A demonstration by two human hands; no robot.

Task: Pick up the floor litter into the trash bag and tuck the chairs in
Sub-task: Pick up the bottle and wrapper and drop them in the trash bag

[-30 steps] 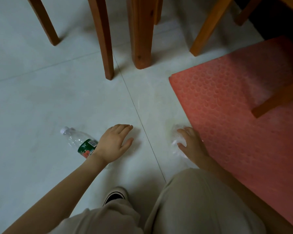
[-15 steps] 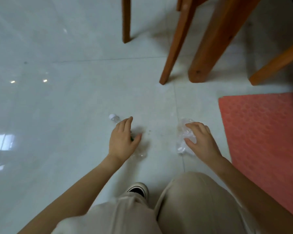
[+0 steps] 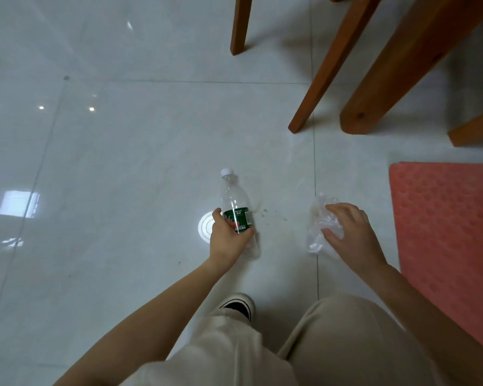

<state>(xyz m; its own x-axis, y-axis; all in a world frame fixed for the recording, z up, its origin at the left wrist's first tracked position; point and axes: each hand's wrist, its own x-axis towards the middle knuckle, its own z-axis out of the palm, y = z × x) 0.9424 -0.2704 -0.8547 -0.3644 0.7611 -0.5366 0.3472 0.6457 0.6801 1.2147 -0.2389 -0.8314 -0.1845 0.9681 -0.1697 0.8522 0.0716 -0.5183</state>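
Note:
A clear plastic bottle (image 3: 234, 201) with a white cap and a green label points away from me just above the pale tiled floor. My left hand (image 3: 226, 240) is shut around its lower half. To the right, my right hand (image 3: 349, 232) grips a crumpled clear plastic bag (image 3: 318, 227) that hangs close to the floor. Wooden chair legs (image 3: 326, 65) stand at the upper right.
A red textured mat (image 3: 446, 232) covers the floor at the right. A thicker wooden leg (image 3: 396, 79) and a thin one (image 3: 241, 23) stand at the top. A round white floor drain cover (image 3: 205, 227) lies beside my left hand. My knees and one shoe (image 3: 239, 305) fill the bottom.
My left hand went from resting open beside the lying bottle to closing on it and lifting it. My right hand kept hold of the crumpled plastic. The view swung left.

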